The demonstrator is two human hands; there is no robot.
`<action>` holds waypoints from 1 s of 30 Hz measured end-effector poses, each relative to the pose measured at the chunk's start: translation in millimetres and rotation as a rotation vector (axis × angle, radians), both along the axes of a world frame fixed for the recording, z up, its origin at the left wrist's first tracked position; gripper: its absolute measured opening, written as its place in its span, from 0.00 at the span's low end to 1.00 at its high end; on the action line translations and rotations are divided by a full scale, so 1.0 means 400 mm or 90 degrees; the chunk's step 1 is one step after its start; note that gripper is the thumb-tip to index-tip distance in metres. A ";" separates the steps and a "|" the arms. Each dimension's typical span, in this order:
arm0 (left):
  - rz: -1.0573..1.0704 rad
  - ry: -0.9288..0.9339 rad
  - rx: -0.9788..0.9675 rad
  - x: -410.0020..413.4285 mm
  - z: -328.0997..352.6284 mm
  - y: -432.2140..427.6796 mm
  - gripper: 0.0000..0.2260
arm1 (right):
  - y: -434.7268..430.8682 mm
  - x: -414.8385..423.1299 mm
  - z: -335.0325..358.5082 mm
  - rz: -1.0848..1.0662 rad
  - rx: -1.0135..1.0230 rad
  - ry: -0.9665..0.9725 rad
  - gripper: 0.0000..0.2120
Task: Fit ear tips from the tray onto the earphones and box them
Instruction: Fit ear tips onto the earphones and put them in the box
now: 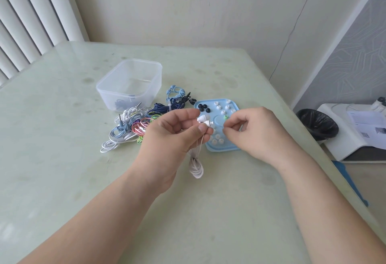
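Two white earbuds [205, 121] in L hand [177, 130]; R hand [257, 132] over tray [221, 148].

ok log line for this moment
left hand: grips white earphones | right hand: pinching, contents unclear | blue tray: ear tips left

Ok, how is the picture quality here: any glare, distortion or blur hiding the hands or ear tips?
Head view: soft even daylight, faint shadows; mild sheen on the table near the blinds; wide-angle lens bends the table edge; left hand and white earphones fairly sharp; ear tips in the tray small; whether the right hand pinches anything cannot be told.
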State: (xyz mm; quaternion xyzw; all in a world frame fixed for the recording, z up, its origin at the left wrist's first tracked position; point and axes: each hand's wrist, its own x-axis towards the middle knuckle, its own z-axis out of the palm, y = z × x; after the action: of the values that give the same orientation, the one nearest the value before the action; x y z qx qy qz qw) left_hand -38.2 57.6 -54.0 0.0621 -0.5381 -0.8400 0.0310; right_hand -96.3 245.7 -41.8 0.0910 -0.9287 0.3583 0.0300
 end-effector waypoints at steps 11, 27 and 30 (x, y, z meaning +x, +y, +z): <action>-0.001 0.027 0.001 -0.004 0.003 -0.008 0.13 | -0.038 0.022 0.030 0.117 -0.600 -0.242 0.08; 0.022 0.037 -0.030 -0.009 -0.006 -0.011 0.12 | -0.047 0.022 0.021 0.125 -0.624 -0.248 0.11; 0.020 0.037 -0.033 -0.009 -0.006 -0.010 0.12 | -0.047 0.022 0.021 0.104 -0.621 -0.238 0.09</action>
State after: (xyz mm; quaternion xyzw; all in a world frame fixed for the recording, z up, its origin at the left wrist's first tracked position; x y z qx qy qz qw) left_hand -41.7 53.6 -56.3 0.0451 -0.5575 -0.8267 0.0613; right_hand -87.6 227.0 -33.4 0.0731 -0.6333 0.7601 -0.1254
